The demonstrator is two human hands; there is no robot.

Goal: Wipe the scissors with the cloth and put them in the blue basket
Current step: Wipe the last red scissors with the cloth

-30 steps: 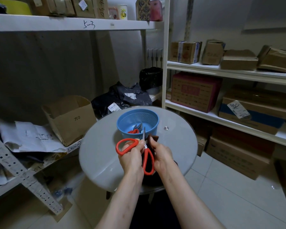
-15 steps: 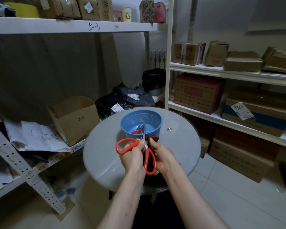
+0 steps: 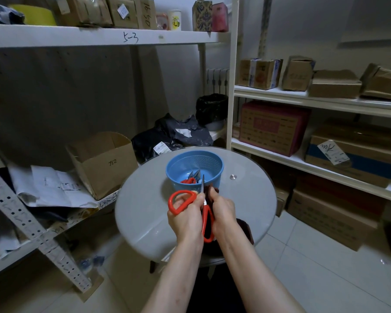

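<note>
Over the round glass table (image 3: 145,213), my left hand (image 3: 186,219) grips red-handled scissors (image 3: 181,201) by the handles, the thin blade pointing up toward the basket. My right hand (image 3: 224,213) holds a dark brown cloth (image 3: 210,192) wrapped against the blade; more of the cloth hangs below my right wrist. The blue basket (image 3: 194,164) stands just behind my hands and holds other red-handled scissors (image 3: 190,180).
White shelving with cardboard boxes (image 3: 273,127) runs along the right. An open cardboard box (image 3: 102,163), papers and black bags (image 3: 172,136) lie on the left shelf. A small metal stud (image 3: 233,176) sits in the tabletop right of the basket. Tiled floor lies lower right.
Both hands have stayed together on the scissors and cloth in front of the basket, shifting only slightly; the grips are the same.
</note>
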